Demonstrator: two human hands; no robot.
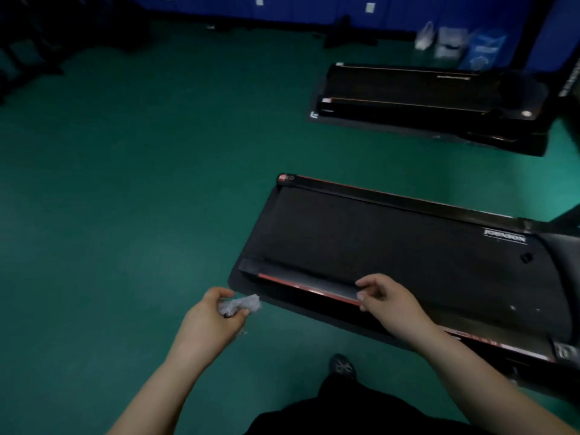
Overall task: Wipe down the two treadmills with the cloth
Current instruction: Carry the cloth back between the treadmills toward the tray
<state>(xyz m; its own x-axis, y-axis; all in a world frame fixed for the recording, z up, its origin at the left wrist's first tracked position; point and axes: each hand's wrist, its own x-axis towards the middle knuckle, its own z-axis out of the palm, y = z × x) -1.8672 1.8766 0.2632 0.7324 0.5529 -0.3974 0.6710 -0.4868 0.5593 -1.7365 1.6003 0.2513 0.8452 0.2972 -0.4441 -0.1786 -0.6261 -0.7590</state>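
Note:
A black treadmill with red side trim lies flat on the green floor right in front of me. A second black treadmill with orange trim lies farther back at the right. My left hand grips a crumpled grey-white cloth just off the near treadmill's left corner, above the floor. My right hand hovers over the near side rail of that treadmill, fingers loosely curled and holding nothing.
Blue lockers line the back wall, with white and blue bags on the floor in front of them. Dark gym equipment stands at the far left. My shoe is on the green floor below.

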